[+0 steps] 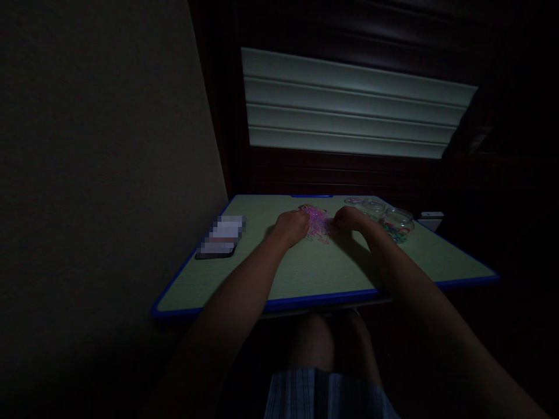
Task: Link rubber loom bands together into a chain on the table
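A loose pile of small, thin pink and purple loops (317,219), which look like little rubber bands, lies on the table between my hands. My left hand (292,227) rests against the pile's left side, its fingers curled down and closed; what they hold, if anything, is hidden. On the right edge of the heap is my right hand (348,219), thumb and fingers pinched together. Anything in that pinch is too small and dark to make out. A few stray loops are spread in front of the pile.
The pale table (305,270) has a blue rim. A clear jar (398,224) with green and other coloured pieces stands right of my right hand, with another clear jar (373,207) behind it. A phone-like object (222,235), blurred out, lies at the left. A wall borders the left side.
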Tool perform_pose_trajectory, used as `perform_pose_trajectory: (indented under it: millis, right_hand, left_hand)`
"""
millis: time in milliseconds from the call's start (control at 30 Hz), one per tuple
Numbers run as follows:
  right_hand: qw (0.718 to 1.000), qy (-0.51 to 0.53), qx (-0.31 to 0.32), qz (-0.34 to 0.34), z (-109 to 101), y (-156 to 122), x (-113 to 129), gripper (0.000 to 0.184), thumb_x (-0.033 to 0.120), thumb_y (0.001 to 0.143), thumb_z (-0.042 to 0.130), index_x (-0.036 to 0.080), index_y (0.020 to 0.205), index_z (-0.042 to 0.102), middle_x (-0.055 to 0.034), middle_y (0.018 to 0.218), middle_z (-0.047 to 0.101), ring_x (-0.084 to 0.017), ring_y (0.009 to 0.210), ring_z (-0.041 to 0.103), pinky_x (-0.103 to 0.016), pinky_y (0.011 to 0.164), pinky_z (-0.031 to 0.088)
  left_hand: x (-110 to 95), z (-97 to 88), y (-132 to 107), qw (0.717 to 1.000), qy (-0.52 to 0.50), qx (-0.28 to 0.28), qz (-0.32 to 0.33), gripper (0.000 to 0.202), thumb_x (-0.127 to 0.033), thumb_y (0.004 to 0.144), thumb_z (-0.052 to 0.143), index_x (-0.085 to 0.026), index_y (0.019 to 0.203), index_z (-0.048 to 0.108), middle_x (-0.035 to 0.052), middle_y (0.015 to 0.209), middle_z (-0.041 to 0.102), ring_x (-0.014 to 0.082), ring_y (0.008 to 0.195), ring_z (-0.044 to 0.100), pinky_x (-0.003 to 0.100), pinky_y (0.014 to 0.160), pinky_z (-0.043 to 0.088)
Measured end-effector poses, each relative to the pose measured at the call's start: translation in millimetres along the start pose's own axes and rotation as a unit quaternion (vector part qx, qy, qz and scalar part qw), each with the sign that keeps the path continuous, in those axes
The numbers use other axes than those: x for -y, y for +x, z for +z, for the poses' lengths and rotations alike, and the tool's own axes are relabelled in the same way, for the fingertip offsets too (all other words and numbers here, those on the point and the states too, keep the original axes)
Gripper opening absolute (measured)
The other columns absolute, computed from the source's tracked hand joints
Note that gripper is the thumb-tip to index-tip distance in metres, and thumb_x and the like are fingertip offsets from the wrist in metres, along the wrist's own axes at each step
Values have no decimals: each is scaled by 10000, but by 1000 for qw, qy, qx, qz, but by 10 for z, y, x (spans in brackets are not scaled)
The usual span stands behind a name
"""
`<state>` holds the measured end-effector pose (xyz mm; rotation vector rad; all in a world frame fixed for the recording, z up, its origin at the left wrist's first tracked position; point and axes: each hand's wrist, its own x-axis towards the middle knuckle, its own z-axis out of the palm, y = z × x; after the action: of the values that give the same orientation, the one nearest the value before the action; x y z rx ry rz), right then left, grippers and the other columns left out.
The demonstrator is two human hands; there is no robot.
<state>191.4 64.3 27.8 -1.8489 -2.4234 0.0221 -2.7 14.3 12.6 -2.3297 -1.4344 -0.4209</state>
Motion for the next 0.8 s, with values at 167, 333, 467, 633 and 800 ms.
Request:
perform_pose_trajectory:
  millis: [167,333,467,633,800]
  right_hand:
    - [1000,30,-2,6,25,12,-6,223,279,683,550,155,794,699,-77,720,665,-138,626,586,-187,534,385]
    - [999,34,0,28,52,9,17,238,292,694,534,142,785,695,-83,700,660,-131,609,580,-183,526,385]
    - [999,34,-21,30,73,35,15,267,341,708,535,127,758,687,-97,695,655,-135,602,574,-189,531,387]
    - [995,52,-79,20,46,55,0,241,309,686,554,130,790,679,-91,758,662,-144,646,584,-191,551,381]
    - [983,94,-157,-24,11,39,19,192,232,679,537,134,778,669,-74,787,666,-137,698,585,-183,607,379]
  left_hand:
    - [-2,-9,-1,1000,5,2,1,318,-258,837,294,-130,908,576,106,936,608,183,874,565,282,734,431]
    - [-4,-11,-7,1000,-3,6,0,318,-253,838,292,-133,926,573,100,952,605,175,889,562,279,758,426]
    - [7,14,1,1000,-4,4,3,322,-267,840,292,-132,925,572,103,956,605,177,894,562,279,752,428]
    - [20,41,9,1000,-1,-5,6,328,-279,844,287,-130,911,572,102,934,609,181,886,564,280,747,429]
    - [8,14,0,1000,-5,-13,1,324,-286,844,292,-134,926,565,98,948,604,177,882,562,272,739,427]
